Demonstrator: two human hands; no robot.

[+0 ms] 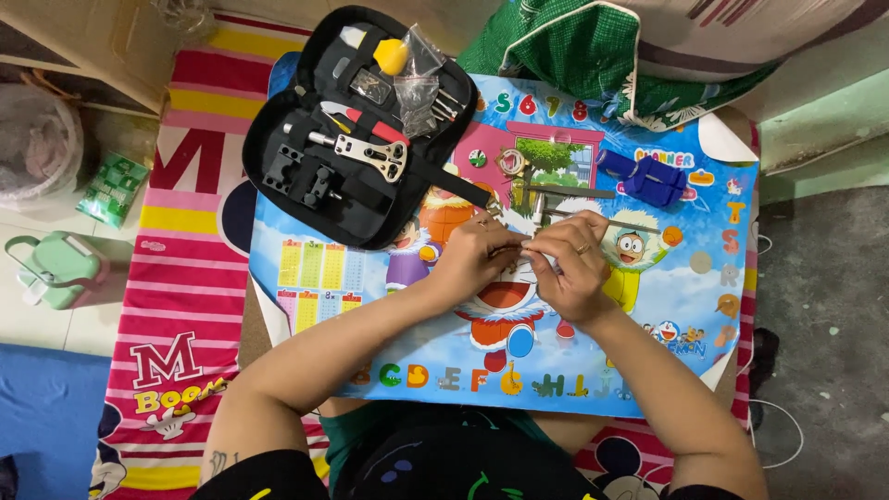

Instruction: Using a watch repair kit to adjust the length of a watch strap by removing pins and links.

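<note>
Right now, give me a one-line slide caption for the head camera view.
Left hand and right hand pinch a small metal part over a cartoon play mat, beside an open black tool case.

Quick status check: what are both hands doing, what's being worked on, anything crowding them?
Left hand and right hand pinch together on a small metal part, too small to identify. Metal tools lie just beyond. Open tool case sits left.

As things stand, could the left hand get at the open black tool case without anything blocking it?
Probably yes. The left hand sits just right of the open black tool case, with only bare cartoon mat between them. It is, however, pinching a small item together with the right hand.
</note>
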